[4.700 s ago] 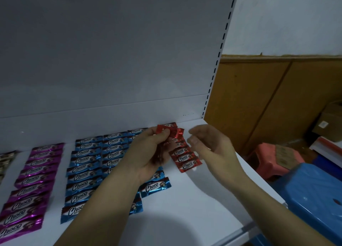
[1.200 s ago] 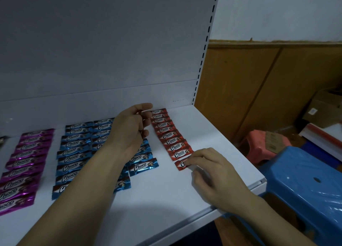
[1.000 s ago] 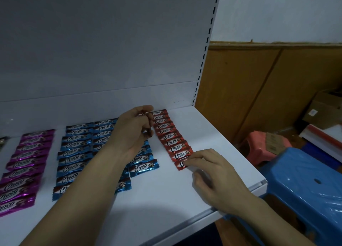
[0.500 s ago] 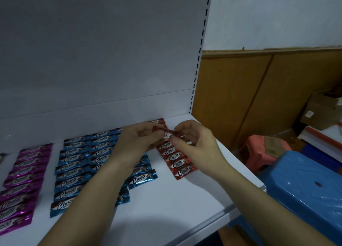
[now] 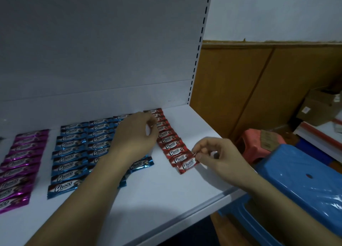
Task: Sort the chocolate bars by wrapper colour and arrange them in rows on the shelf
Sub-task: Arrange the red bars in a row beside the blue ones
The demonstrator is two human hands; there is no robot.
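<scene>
- Our right hand (image 5: 218, 153) has thumb and forefinger closed in a pinch on the right end of the front red foil-wrapped chocolate bar (image 5: 187, 166). Its other fingers curl loosely behind and hold nothing that we can see.
- That bar rests on the white metal shelf (image 5: 157, 199) at the near end of the column of red foil-wrapped bars (image 5: 169, 144), overlapping the neighbour just behind it.
- Its long axis runs left to right, the right end set slightly farther back. The bar lies directly left of our right hand, so we judge that squaring it up needs only a short nudge along that axis.
- The red column runs from the shelf's front toward the back panel, drifting left as it goes.
- Our left hand (image 5: 137, 134) hovers over the far half of that column with its fingers curled and its fingertips by the red bars. The back of the hand hides the palm, so we cannot tell whether it holds spare bars or only touches the row.
- Our right hand is nearer the front of the column and our left nearer the back.
- Left of the red column lie the blue foil-wrapped bars (image 5: 74, 153) in columns, partly under our left forearm, and beyond them the magenta foil-wrapped bars (image 5: 22, 160).
- Off the shelf to the right stand a blue plastic stool (image 5: 305, 181), a small red plastic stool (image 5: 259, 146) and a brown cardboard box (image 5: 318, 105).
</scene>
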